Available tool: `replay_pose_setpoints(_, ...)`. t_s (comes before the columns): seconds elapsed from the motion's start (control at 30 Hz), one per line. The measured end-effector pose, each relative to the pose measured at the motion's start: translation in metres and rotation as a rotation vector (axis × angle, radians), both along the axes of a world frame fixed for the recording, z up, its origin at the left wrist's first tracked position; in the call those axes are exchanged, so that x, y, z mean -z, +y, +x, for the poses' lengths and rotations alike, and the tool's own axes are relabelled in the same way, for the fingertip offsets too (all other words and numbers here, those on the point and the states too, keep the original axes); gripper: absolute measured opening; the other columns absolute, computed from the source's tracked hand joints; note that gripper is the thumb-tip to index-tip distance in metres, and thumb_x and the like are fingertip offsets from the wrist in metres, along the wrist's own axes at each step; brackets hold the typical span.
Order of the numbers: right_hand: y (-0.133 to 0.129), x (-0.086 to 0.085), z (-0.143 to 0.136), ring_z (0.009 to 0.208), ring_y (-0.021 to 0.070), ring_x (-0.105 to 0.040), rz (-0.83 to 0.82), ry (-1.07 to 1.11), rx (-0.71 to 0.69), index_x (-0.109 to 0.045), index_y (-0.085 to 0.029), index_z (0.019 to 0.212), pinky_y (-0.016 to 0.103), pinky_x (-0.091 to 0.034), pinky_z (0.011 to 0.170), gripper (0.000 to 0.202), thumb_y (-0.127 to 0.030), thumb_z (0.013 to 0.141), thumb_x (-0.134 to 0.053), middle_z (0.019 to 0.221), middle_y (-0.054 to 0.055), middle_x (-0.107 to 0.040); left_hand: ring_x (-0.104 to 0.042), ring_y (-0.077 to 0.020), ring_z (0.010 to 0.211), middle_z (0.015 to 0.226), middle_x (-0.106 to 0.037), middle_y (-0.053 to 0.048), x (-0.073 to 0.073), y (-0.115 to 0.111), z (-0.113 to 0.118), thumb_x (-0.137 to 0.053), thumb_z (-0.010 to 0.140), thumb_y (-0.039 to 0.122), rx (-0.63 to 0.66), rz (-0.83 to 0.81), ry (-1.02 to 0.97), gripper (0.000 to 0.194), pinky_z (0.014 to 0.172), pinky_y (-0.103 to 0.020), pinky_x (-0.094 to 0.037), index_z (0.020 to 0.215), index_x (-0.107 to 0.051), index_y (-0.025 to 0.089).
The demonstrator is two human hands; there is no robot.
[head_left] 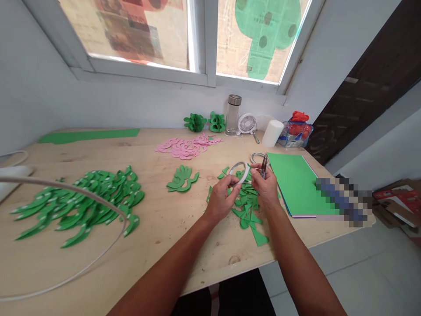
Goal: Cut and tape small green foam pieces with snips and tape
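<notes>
Looking down via head cam, we're seeing the left hand (222,195) pinching a white tape roll (240,172) above green scraps (247,206) near the table's (184,245) front edge. Right hand (265,186) is gripping small snips (263,165), blades partly hidden by fingers; tape end hard to make out.

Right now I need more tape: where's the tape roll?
In the head view, the tape roll is in the left hand, above the green scraps, centre-right.

Home craft corner: plywood table (171,237) set under papered window (204,35); green paper leaves (82,204) heaped at 9 o'clock.
</notes>
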State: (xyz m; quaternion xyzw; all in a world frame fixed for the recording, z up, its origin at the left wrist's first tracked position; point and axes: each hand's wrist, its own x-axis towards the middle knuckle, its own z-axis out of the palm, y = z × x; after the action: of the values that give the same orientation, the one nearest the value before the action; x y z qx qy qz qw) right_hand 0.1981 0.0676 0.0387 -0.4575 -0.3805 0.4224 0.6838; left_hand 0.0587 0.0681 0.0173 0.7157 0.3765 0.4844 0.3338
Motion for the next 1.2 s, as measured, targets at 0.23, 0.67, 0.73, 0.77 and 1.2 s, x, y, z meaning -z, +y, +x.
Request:
replay_pose_setpoints(0.23, -0.0007, 0.0006, 0.0000, 0.041, 0.0036, -0.030, 0.009, -0.030, -0.038, -0.059, -0.017, 0.078, 0.018, -0.018, 0.037, 0.029, -0.036, 0.064, -0.075, 0.050, -0.009, -0.039, -0.058, -0.0158, 0.075, 0.076, -0.062, -0.002, 0.0011, -0.0004, 0.0003, -0.052, 0.083, 0.027, 0.016, 0.000, 0.011, 0.011, 0.071, -0.028, -0.046, 0.078, -0.057, 0.019)
replay_pose_setpoints(0.67, -0.0060, -0.0061, -0.0022, 0.039, 0.0033, -0.025, 0.030, -0.030, -0.115, -0.052, -0.019, 0.073, 0.019, -0.016, 0.037, 0.031, -0.035, 0.063, -0.077, 0.046, -0.011, -0.036, -0.059, -0.0177, 0.080, 0.079, -0.065, -0.004, 0.0035, 0.0017, 0.0012, -0.052, 0.082, 0.022, -0.019, 0.012, 0.037, 0.007, 0.072, -0.029, -0.047, 0.081, -0.058, 0.019)
replay_pose_setpoints(0.73, -0.0067, -0.0066, -0.0027, 0.039, 0.0034, -0.025, 0.028, -0.051, -0.137, -0.051, -0.019, 0.072, 0.019, -0.016, 0.037, 0.031, -0.036, 0.064, -0.076, 0.046, -0.011, -0.036, -0.059, -0.0180, 0.080, 0.079, -0.065, -0.004, 0.0028, 0.0016, 0.0011, -0.052, 0.082, 0.022, -0.025, 0.012, 0.041, 0.006, 0.072, -0.030, -0.047, 0.081, -0.058, 0.019)
replay_pose_setpoints(0.77, -0.0067, -0.0063, -0.0027, 0.039, 0.0035, -0.025, 0.025, -0.063, -0.141, -0.051, -0.019, 0.071, 0.019, -0.016, 0.037, 0.031, -0.036, 0.064, -0.076, 0.046, -0.010, -0.036, -0.060, -0.0181, 0.080, 0.079, -0.065, -0.004, 0.0024, 0.0015, 0.0010, -0.053, 0.082, 0.022, -0.030, 0.012, 0.043, 0.006, 0.072, -0.030, -0.046, 0.081, -0.058, 0.019)
replay_pose_setpoints(1.2, -0.0093, -0.0052, -0.0036, 0.040, 0.0045, -0.027, 0.077, -0.122, -0.172, -0.051, -0.019, 0.069, 0.020, -0.018, 0.039, 0.027, -0.036, 0.068, -0.072, 0.046, -0.009, -0.036, -0.061, -0.0167, 0.070, 0.073, -0.065, -0.002, -0.0002, 0.0018, 0.0007, -0.054, 0.081, 0.022, -0.068, -0.007, 0.035, 0.009, 0.067, -0.029, -0.046, 0.088, -0.060, 0.020)
